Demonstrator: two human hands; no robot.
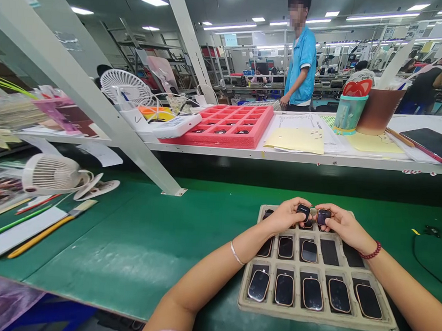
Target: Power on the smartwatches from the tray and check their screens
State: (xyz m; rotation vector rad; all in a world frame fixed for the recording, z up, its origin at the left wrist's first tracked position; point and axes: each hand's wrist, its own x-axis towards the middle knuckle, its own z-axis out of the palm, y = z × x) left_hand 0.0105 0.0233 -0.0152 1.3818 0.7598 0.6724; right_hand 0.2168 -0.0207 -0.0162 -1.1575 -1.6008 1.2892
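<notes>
My left hand (289,216) pinches a smartwatch case (303,212) with a dark screen and a thin gold rim. A second, similar smartwatch case (323,217) is gripped between the thumb and fingers of my right hand (342,223). Both hands are above the far row of a beige compartment tray (320,317), the two cases held close side by side. Dark-screened watch cases, such as this one (312,293), lie face up across the near row. Several more sit in the left part of the middle row, while two compartments to its right show only dark liners.
The tray rests on a green work mat (135,250). A white fan (52,174), brushes (52,235) and pencils lie at the left. On the shelf behind are a red foam tray (222,141), papers, cups (351,113) and a phone (435,142). A thin black cable (421,257) lies at right.
</notes>
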